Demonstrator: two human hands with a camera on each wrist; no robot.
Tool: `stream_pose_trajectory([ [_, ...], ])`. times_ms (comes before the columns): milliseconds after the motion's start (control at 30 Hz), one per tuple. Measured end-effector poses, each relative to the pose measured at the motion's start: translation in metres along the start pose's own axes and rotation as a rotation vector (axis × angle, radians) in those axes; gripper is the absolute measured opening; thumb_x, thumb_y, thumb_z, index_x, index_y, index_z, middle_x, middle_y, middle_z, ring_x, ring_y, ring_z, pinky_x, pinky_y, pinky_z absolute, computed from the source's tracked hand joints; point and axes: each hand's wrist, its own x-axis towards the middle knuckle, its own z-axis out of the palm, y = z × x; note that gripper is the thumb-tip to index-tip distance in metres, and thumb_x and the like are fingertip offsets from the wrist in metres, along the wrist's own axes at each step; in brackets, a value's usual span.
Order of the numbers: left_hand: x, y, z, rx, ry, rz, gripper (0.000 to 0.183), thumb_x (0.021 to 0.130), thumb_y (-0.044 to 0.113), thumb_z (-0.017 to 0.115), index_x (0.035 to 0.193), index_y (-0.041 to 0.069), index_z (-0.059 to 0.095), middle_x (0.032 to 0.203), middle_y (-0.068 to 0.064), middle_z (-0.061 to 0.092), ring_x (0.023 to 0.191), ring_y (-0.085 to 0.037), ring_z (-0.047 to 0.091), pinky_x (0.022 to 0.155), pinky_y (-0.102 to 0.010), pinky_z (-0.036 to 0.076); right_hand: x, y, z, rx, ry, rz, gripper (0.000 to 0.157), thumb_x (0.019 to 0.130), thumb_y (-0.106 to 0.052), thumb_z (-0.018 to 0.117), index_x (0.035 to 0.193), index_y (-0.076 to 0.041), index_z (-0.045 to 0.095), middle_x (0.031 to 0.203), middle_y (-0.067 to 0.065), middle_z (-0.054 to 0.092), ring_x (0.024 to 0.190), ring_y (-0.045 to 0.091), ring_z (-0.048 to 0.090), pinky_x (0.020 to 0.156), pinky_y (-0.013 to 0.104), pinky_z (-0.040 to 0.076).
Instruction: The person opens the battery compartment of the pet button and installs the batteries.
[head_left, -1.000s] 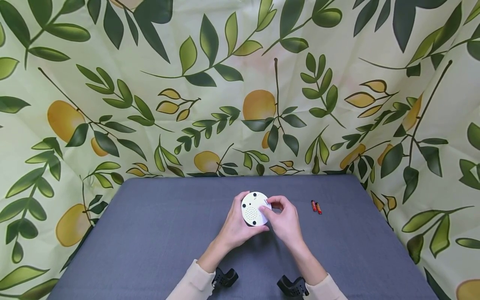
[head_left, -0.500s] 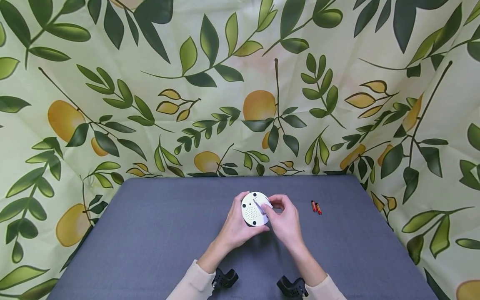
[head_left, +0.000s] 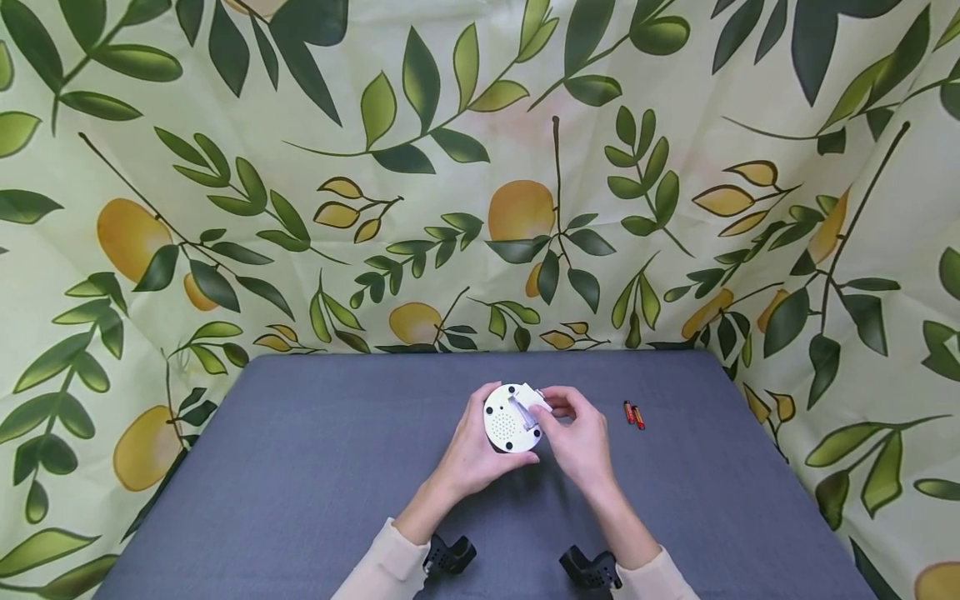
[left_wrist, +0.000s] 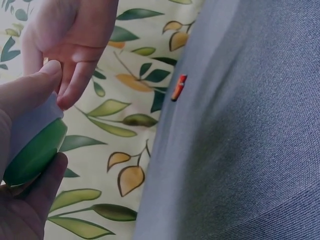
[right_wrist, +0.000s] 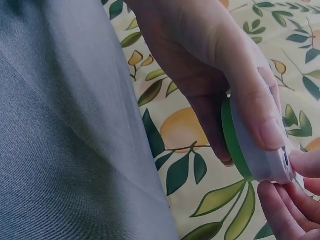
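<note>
My left hand (head_left: pixel 472 446) grips a round white battery-powered device (head_left: pixel 504 429) by its edge, the back turned up. Speaker holes, dark round feet and an uncovered battery compartment (head_left: pixel 522 412) show on that back. In the left wrist view a green face (left_wrist: pixel 37 155) is visible on the other side of the device. The thumb and fingers of my right hand (head_left: pixel 581 437) pinch a white battery cover (head_left: pixel 534 397), which stands off to the right of the compartment and overlaps the device's rim in the head view.
Two small red batteries (head_left: pixel 633 414) lie side by side on the grey cloth-covered table (head_left: pixel 337 450), right of my hands. A fabric backdrop (head_left: pixel 450 208) printed with leaves and fruit rises behind the table's far edge.
The battery cover has come off the device's back and shifted right with my right hand, baring the compartment. My left hand keeps its hold on the device.
</note>
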Motion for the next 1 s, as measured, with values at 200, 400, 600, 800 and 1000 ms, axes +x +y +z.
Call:
stream_pose_trajectory([
  [200, 0.0, -0.001, -0.001, -0.011, -0.009, -0.006, 0.105, 0.06, 0.049, 0.087, 0.141, 0.02, 0.028, 0.132, 0.002, 0.044, 0.114, -0.014, 0.047, 0.094, -0.039, 0.041, 0.001, 0.003, -0.003, 0.041, -0.018, 0.026, 0.026, 0.079, -0.016, 0.078, 0.101, -0.009, 0.068, 0.084, 0.006, 0.059, 0.076, 0.019, 0.054, 0.06, 0.024, 0.049],
  [400, 0.0, -0.001, -0.002, -0.017, -0.02, -0.006, 0.104, 0.06, 0.049, 0.087, 0.141, 0.02, 0.028, 0.132, 0.002, 0.044, 0.114, -0.014, 0.047, 0.095, -0.039, 0.04, 0.005, 0.005, -0.006, 0.168, -0.074, 0.078, 0.026, 0.08, -0.012, 0.077, 0.103, -0.006, 0.067, 0.086, 0.012, 0.057, 0.075, 0.023, 0.054, 0.059, 0.033, 0.054],
  [600, 0.0, -0.001, -0.003, -0.033, -0.02, 0.006, 0.104, 0.06, 0.049, 0.087, 0.142, 0.022, 0.028, 0.132, 0.004, 0.044, 0.114, -0.013, 0.047, 0.094, -0.038, 0.04, 0.01, -0.007, -0.015, 0.217, -0.133, 0.08, 0.026, 0.082, -0.001, 0.072, 0.106, 0.004, 0.065, 0.086, 0.016, 0.056, 0.07, 0.025, 0.055, 0.06, 0.037, 0.055],
  [800, 0.001, 0.0, -0.004, -0.04, -0.035, 0.011, 0.105, 0.06, 0.049, 0.087, 0.142, 0.023, 0.027, 0.132, 0.003, 0.045, 0.115, -0.013, 0.048, 0.095, -0.039, 0.041, 0.014, -0.018, -0.026, 0.222, -0.203, 0.016, 0.024, 0.084, 0.001, 0.069, 0.106, 0.007, 0.063, 0.086, 0.019, 0.057, 0.068, 0.036, 0.058, 0.059, 0.03, 0.053],
  [1000, 0.002, 0.0, -0.006, -0.072, -0.044, 0.009, 0.105, 0.06, 0.047, 0.088, 0.142, 0.024, 0.027, 0.132, 0.005, 0.045, 0.115, -0.012, 0.047, 0.095, -0.038, 0.04, 0.021, -0.019, -0.032, 0.228, -0.251, -0.018, 0.023, 0.085, 0.0, 0.068, 0.106, 0.008, 0.063, 0.088, 0.02, 0.059, 0.068, 0.042, 0.058, 0.061, 0.034, 0.054],
])
